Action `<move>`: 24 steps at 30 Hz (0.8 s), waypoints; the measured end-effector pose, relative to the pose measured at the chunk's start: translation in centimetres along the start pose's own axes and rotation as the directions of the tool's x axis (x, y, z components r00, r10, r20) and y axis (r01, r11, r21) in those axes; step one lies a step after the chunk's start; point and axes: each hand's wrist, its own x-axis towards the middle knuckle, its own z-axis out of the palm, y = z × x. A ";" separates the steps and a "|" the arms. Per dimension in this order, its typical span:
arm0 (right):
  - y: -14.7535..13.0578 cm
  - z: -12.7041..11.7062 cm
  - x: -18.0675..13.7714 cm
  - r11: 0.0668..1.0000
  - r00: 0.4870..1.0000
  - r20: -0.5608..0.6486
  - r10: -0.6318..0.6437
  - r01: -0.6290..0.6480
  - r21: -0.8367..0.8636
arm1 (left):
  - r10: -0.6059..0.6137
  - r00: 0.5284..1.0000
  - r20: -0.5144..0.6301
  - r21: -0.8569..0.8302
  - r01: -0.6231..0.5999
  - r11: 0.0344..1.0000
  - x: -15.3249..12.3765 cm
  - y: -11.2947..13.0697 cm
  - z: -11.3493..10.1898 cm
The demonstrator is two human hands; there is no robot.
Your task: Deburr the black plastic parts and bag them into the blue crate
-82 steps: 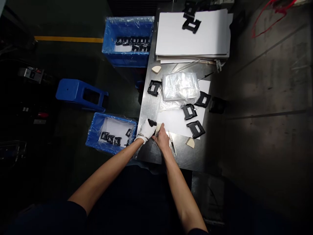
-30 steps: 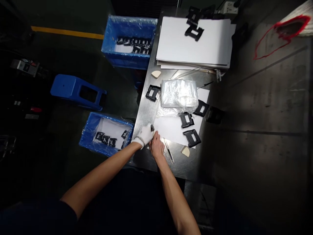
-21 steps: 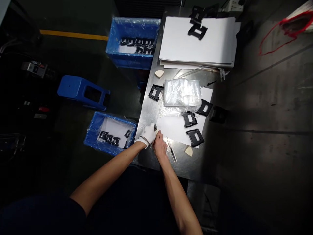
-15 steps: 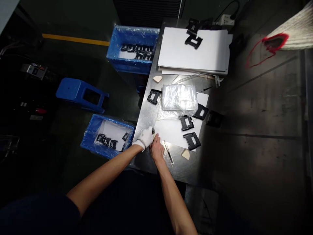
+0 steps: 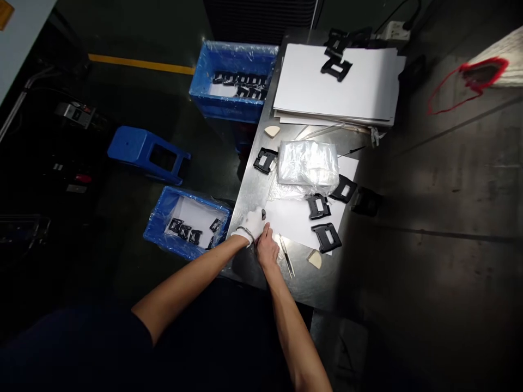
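Note:
My left hand (image 5: 253,224), in a white glove, is closed near the table's left edge, with a small dark patch at its fingertips. Pressed close beside it, my bare right hand (image 5: 268,249) has its fingers curled together. Whatever the two hands grip is hidden between them. A pair of metal tweezers (image 5: 286,256) lies just right of my right hand, followed by a beige wedge-shaped piece (image 5: 314,259). Black plastic frames with a rectangular opening, such as this black frame (image 5: 326,238), rest on the white paper sheet (image 5: 288,220) ahead.
A stack of clear plastic bags (image 5: 308,163) sits mid-table, below a thick pile of white sheets (image 5: 337,87). Left of the metal table (image 5: 245,198) stand two blue bins, the near bin (image 5: 157,218) and the far bin (image 5: 226,111), holding black frames. A blue stool (image 5: 128,144) stands beyond.
The whole view has shifted, so the table and bins sit slightly further right. Both hands stay closed together at the same table spot, with only a slight shift of the fingers.

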 end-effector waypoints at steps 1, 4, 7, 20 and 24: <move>-0.1 0.1 0.0 1.000 1.000 -0.009 -0.001 0.001 -0.004 | 0.002 1.000 -0.003 -0.002 -0.002 1.000 0.1 -0.1 0.1; -0.3 0.5 -0.1 1.000 0.999 -0.044 -0.011 0.010 -0.013 | 0.006 1.000 -0.005 -0.009 -0.006 1.000 0.4 -0.5 0.5; -0.4 0.9 -0.2 1.000 0.999 -0.054 0.004 -0.005 -0.014 | 0.017 1.000 -0.004 -0.022 -0.018 1.000 0.5 -0.7 0.9; -0.2 1.3 -0.3 0.998 0.997 -0.057 -0.056 0.055 -0.024 | -0.041 0.999 -0.026 -0.287 0.032 0.957 0.0 -0.2 0.8; -0.4 0.2 -0.3 0.999 1.000 0.003 -0.025 0.025 -0.024 | -0.057 0.996 -0.064 -0.552 0.013 0.834 -0.9 1.2 -1.8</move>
